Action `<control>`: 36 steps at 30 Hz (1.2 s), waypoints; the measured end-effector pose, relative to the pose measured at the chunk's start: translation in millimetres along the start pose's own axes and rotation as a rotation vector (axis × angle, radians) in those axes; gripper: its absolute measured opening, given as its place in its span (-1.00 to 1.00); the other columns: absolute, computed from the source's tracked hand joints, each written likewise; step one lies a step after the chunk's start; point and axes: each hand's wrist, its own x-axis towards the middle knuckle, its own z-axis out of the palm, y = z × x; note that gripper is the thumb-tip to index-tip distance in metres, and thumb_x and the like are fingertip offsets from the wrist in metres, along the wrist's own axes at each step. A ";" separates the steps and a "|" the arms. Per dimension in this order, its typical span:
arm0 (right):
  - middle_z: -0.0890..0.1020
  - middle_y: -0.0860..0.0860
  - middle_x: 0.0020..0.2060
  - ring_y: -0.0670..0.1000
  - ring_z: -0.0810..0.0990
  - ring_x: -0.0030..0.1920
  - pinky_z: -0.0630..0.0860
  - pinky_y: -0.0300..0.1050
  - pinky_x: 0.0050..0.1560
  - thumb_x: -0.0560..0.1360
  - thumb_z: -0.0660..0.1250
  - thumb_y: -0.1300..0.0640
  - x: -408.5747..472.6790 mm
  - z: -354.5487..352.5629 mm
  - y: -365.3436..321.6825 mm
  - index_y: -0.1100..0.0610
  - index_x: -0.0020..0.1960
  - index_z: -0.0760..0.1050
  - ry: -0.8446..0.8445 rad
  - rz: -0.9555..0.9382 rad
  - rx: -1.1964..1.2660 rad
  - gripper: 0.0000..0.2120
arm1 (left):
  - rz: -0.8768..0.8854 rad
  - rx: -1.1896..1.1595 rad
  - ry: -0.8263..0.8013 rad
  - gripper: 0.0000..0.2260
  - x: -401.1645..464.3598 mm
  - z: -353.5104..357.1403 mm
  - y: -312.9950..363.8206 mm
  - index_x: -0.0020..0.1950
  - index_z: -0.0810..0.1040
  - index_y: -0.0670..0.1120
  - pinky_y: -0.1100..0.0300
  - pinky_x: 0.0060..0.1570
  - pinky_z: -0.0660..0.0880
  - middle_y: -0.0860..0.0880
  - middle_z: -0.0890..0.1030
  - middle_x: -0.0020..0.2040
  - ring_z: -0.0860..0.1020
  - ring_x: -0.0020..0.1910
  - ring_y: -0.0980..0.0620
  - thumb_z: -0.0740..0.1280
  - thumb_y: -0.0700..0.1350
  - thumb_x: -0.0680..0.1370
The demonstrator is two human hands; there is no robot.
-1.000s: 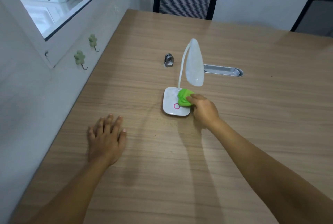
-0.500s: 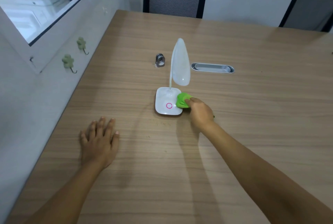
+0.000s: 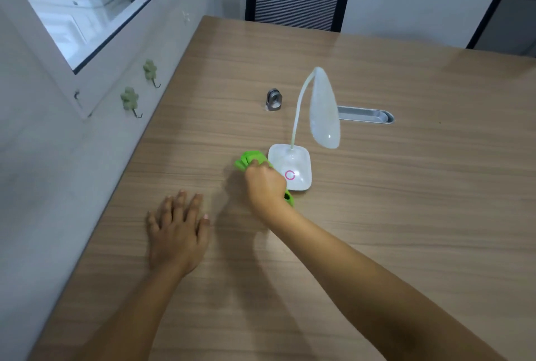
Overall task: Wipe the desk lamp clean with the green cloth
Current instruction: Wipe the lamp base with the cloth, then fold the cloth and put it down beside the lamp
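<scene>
Green cloth point(image 3: 249, 160) bunched in the right hand point(image 3: 265, 185), pressed at the left edge of the desk lamp point(image 3: 291, 166) base.

Wiping looks partway done: the grip is clenched on the cloth at the base, while neck and shade appear not yet reached. The left hand point(image 3: 177, 234) lies flat and released on the wooden surface point(image 3: 406, 201). Dust or smears are too faint to judge, and the hand hides the base's near-left corner.
</scene>
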 end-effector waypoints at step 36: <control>0.36 0.11 0.44 0.15 0.38 0.39 0.41 0.00 0.30 0.57 0.12 0.22 84.6 36.5 -26.7 -0.02 0.41 0.33 -0.025 -0.370 0.038 -0.57 | -0.016 -0.041 0.062 -0.49 0.2 1.6 1.1 0.44 0.33 0.14 -0.24 0.39 0.14 -0.04 0.36 0.49 0.31 0.48 -0.12 0.05 0.17 0.50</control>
